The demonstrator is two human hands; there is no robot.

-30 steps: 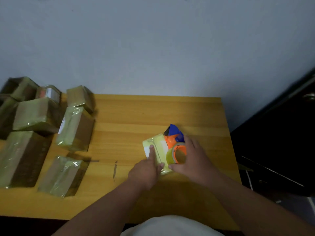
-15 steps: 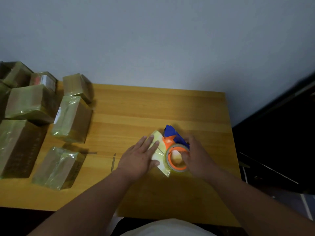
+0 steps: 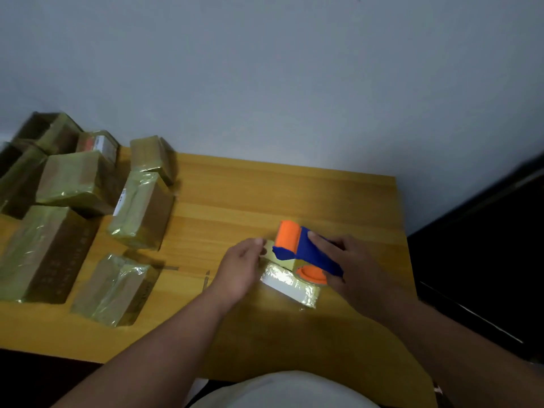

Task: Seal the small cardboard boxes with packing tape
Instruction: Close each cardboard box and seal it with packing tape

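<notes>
Right hand [image 3: 357, 267] grips one tape dispenser [image 3: 306, 251]; left hand [image 3: 241, 267] pinches one small box [image 3: 290, 282] (taped boxes heaped left).

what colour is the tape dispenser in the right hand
Blue body with orange roller and hub, the dispenser in the right hand, head view.

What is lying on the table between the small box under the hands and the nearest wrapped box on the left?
In the head view, only bare wooden table with short dark marks lies between the small box and the wrapped box.
</notes>
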